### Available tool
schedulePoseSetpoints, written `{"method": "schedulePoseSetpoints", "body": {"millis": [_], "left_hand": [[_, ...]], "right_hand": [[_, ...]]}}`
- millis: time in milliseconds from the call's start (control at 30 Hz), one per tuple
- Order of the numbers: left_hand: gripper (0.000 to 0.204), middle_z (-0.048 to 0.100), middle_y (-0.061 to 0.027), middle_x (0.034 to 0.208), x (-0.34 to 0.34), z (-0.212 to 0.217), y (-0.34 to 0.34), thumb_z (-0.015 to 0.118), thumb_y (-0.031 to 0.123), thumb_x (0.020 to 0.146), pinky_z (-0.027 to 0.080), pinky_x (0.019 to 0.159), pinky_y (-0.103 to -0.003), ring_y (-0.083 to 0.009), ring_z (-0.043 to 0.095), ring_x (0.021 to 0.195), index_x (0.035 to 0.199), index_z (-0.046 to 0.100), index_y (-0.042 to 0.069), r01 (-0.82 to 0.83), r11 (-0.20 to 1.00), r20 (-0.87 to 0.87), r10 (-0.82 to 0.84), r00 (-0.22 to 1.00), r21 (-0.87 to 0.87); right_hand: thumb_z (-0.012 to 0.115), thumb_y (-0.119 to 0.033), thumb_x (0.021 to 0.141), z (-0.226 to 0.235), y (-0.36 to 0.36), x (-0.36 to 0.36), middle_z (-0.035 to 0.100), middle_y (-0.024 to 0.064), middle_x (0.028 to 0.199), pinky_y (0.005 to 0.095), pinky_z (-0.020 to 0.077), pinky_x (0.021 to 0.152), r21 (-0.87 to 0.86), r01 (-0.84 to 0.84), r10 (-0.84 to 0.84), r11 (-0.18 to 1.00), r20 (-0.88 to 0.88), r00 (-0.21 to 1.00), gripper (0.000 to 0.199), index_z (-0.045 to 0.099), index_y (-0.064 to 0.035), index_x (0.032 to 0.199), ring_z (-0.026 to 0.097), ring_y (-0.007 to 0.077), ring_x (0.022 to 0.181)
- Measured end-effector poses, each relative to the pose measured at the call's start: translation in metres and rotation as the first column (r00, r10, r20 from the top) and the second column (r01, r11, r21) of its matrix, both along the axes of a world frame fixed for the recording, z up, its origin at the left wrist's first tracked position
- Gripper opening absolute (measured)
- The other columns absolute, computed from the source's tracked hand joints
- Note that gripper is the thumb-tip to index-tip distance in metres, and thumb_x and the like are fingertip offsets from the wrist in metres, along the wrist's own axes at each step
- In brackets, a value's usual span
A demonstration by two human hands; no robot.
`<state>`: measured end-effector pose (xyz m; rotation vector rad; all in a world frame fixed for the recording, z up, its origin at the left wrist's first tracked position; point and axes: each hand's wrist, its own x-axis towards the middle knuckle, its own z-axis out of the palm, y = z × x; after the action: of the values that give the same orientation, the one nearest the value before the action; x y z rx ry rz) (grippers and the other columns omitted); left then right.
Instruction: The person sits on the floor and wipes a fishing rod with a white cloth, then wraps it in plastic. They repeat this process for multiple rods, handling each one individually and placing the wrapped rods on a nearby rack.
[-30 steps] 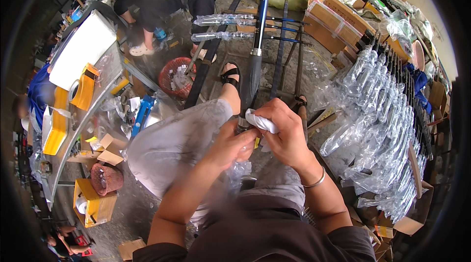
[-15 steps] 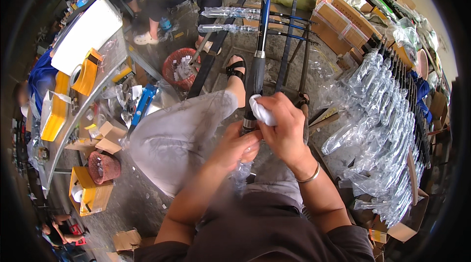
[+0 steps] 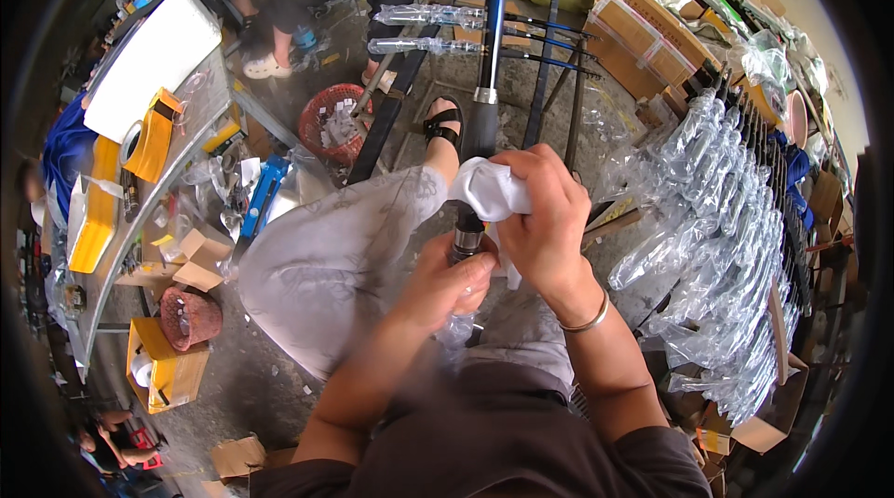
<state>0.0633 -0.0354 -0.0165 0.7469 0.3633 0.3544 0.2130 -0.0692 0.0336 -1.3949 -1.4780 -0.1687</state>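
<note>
A fishing rod with a blue shaft and black grip points away from me, its butt end close to my body. My left hand is closed around the butt, just below a metal ring, with clear plastic film under the fingers. A white cloth is pinched in my right hand and lies against the grip above that ring, hiding part of it. Two more rods with plastic-wrapped handles lie crosswise beyond, on dark rails.
Many plastic-wrapped rods stand stacked at the right. On the left are a table with yellow tape boxes, a red basket of white scraps and a small red bin. Other people sit at the far left. Cardboard boxes lie far right.
My right hand has turned and the cloth is more spread out, showing more white over the grip. My left hand keeps its hold, and the view has shifted slightly.
</note>
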Motion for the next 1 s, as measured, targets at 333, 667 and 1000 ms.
{"method": "schedulePoseSetpoints", "body": {"millis": [333, 667, 1000], "left_hand": [[0.012, 0.043, 0.0016, 0.057, 0.000, -0.002, -0.007, 0.059, 0.011, 0.086, 0.024, 0.037, -0.022, -0.0049, 0.036, 0.041, 0.089, 0.049, 0.003, -0.046, 0.999, -0.027, 0.047, 0.999, 0.029], [0.012, 0.041, 0.0022, 0.056, 0.004, 0.002, -0.009, 0.058, 0.010, 0.086, 0.022, 0.038, -0.023, -0.0048, 0.032, 0.041, 0.087, 0.050, 0.002, -0.062, 0.998, -0.055, 0.062, 0.997, -0.008], [0.011, 0.039, 0.0018, 0.052, -0.004, -0.004, 0.001, 0.055, 0.011, 0.088, 0.021, 0.036, -0.023, -0.0058, 0.032, 0.038, 0.085, 0.052, 0.000, -0.075, 0.997, -0.030, 0.075, 0.997, 0.012]], "right_hand": [[0.060, 0.009, 0.058, 0.001, -0.004, -0.007, 0.055, 0.0100, 0.078, 0.0351, 0.0482, 0.046, 0.056, -0.055, 0.049, 0.997, 0.115, 0.992, 0.040, 0.057, -0.0026, 0.096, 0.058, 0.0274, 0.055], [0.062, 0.009, 0.055, -0.014, -0.017, -0.011, 0.055, 0.0087, 0.076, 0.0340, 0.0471, 0.046, 0.051, -0.126, 0.120, 0.991, 0.116, 0.986, 0.038, 0.058, -0.0014, 0.091, 0.057, 0.0262, 0.056], [0.057, 0.011, 0.061, -0.026, -0.040, 0.007, 0.057, 0.0127, 0.088, 0.0303, 0.0512, 0.061, -0.160, -0.161, 0.149, 0.974, -0.085, 0.985, 0.039, 0.057, 0.0004, 0.098, 0.061, 0.0247, 0.075]]}}
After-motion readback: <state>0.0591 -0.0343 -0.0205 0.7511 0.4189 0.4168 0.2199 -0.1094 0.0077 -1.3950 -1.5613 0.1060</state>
